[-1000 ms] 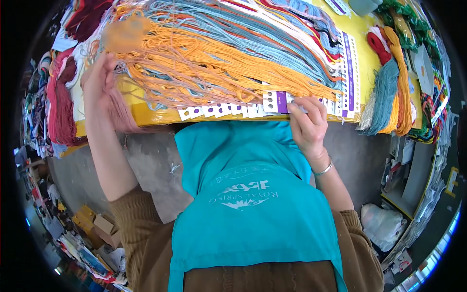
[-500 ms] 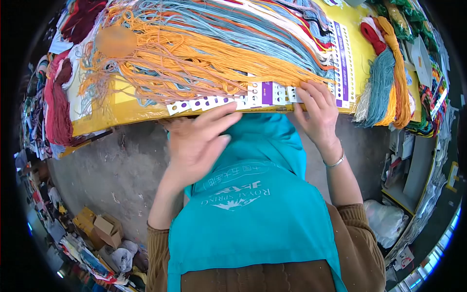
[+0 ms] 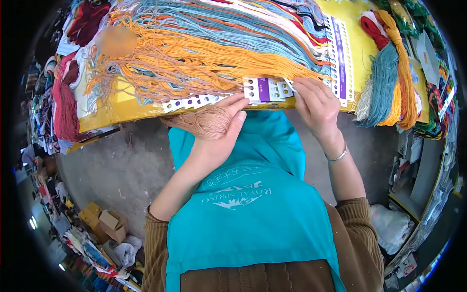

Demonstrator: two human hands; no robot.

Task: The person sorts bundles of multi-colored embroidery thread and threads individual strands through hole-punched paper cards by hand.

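My left hand (image 3: 219, 141) is at the table's front edge, closed around a skein of pinkish-tan thread (image 3: 206, 121). Its thumb and fingertips come together beside the lower end of a row of white punched cards (image 3: 194, 101). To the right, my right hand (image 3: 318, 104) pinches the tip of a small white punched card (image 3: 288, 87) between thumb and fingers. Orange thread strands (image 3: 233, 61) fan out just above both hands, partly covering a purple-and-white punched card (image 3: 263, 89). The lower side of the skein is hidden by my left hand.
Blue, white and red strands (image 3: 219, 29) lie further back. A long purple-and-white card strip (image 3: 340, 58) stands to their right, beside hanging bundles of teal thread (image 3: 383, 85). Red skeins (image 3: 67, 104) hang at the left. Cardboard boxes (image 3: 112, 224) sit on the floor.
My left hand, blurred before, has moved slightly up and right and now has the tan skein in its grip. My right hand has drawn the small white card's tip up between its fingers.
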